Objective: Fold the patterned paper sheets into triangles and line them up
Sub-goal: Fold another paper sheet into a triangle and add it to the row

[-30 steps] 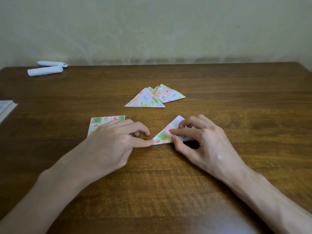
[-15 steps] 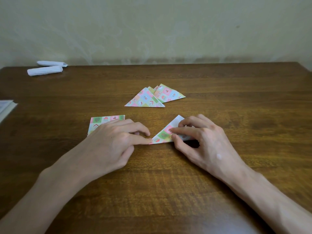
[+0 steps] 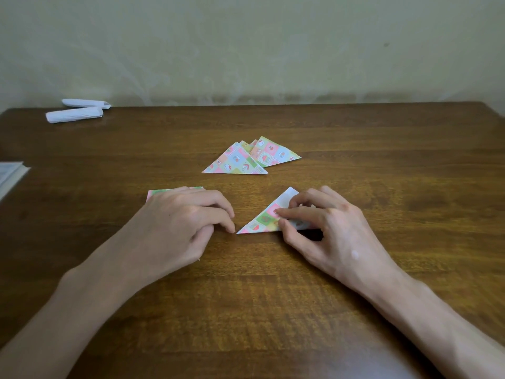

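A patterned paper triangle [image 3: 261,223] lies on the wooden table [image 3: 382,173] in front of me, its white inner side showing at the top corner. My right hand [image 3: 330,236] holds it, with the index fingertip on top and the thumb at its lower edge. My left hand [image 3: 183,222] rests on the table with its fingers loosely curled and holds nothing. Its index fingertip is just left of the triangle's left tip. This hand covers most of a flat patterned sheet [image 3: 154,192]. Two folded patterned triangles [image 3: 237,162] [image 3: 273,154] lie overlapping farther back.
Two rolled white papers [image 3: 73,114] lie at the table's far left corner. A white flat object [image 3: 11,173] juts in at the left edge. A pale wall stands behind the table.
My left hand has drawn back slightly to the left, off the triangle's left tip, and curled its fingers. My right hand has stayed on the triangle.
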`<action>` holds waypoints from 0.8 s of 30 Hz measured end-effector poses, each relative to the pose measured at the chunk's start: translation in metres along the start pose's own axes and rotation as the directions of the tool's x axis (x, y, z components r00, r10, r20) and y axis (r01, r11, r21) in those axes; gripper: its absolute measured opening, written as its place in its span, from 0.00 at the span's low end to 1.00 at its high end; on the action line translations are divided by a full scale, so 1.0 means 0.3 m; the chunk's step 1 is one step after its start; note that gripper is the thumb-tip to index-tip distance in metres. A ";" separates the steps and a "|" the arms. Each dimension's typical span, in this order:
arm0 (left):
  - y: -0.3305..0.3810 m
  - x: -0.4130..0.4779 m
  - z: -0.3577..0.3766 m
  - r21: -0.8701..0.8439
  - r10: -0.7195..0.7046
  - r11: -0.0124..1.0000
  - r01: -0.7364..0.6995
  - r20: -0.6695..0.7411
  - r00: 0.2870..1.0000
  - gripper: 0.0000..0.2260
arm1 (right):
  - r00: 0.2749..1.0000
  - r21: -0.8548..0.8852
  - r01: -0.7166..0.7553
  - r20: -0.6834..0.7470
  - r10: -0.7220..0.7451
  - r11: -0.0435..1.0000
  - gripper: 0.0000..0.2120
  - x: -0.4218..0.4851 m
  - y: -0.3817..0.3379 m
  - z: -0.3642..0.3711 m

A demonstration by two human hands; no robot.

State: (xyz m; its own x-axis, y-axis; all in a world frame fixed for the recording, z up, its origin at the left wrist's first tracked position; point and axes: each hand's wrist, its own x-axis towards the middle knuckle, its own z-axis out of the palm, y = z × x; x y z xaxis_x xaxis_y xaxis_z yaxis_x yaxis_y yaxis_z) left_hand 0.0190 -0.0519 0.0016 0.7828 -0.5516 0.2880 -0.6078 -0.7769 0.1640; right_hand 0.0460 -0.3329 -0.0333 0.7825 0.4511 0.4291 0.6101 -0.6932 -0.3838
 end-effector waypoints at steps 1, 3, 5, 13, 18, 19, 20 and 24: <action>0.005 0.001 0.002 0.001 -0.003 1.000 0.003 0.002 1.000 0.19 | 1.000 -0.002 0.003 0.001 -0.003 1.000 0.16 0.001 0.000 0.000; 0.011 0.004 0.011 -0.002 -0.010 1.000 0.010 0.026 1.000 0.23 | 1.000 -0.002 0.004 0.003 -0.004 1.000 0.16 0.000 0.000 -0.001; 0.014 0.005 0.020 -0.010 -0.005 1.000 0.005 0.068 0.998 0.28 | 1.000 -0.003 0.004 0.006 -0.004 1.000 0.15 -0.001 0.001 -0.003; 0.011 0.003 0.041 -0.011 0.025 1.000 -0.024 0.148 0.989 0.30 | 1.000 -0.020 0.007 -0.001 -0.007 1.000 0.15 -0.002 0.001 0.000; 0.014 0.001 0.039 -0.017 0.026 1.000 -0.024 0.157 0.987 0.28 | 1.000 -0.016 0.009 -0.003 -0.009 1.000 0.16 0.000 0.001 0.002; 0.013 0.000 0.037 -0.017 0.024 1.000 -0.021 0.164 0.986 0.29 | 1.000 -0.016 0.007 -0.003 -0.007 1.000 0.16 0.000 0.001 0.002; 0.011 0.001 0.036 -0.018 0.023 1.000 -0.021 0.171 0.985 0.29 | 1.000 -0.017 0.004 -0.003 -0.004 1.000 0.16 0.000 0.001 0.003; 0.011 0.008 0.030 0.002 0.064 0.998 -0.066 0.171 0.983 0.30 | 1.000 -0.007 -0.007 0.001 0.007 1.000 0.17 0.003 -0.001 0.002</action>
State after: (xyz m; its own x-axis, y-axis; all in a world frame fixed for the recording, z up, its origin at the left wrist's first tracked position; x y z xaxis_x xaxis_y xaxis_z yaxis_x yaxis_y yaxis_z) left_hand 0.0200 -0.0584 -0.0056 0.7533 -0.6443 0.1323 -0.6577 -0.7397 0.1424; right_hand 0.0466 -0.3319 -0.0332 0.7871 0.4467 0.4253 0.6035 -0.7002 -0.3814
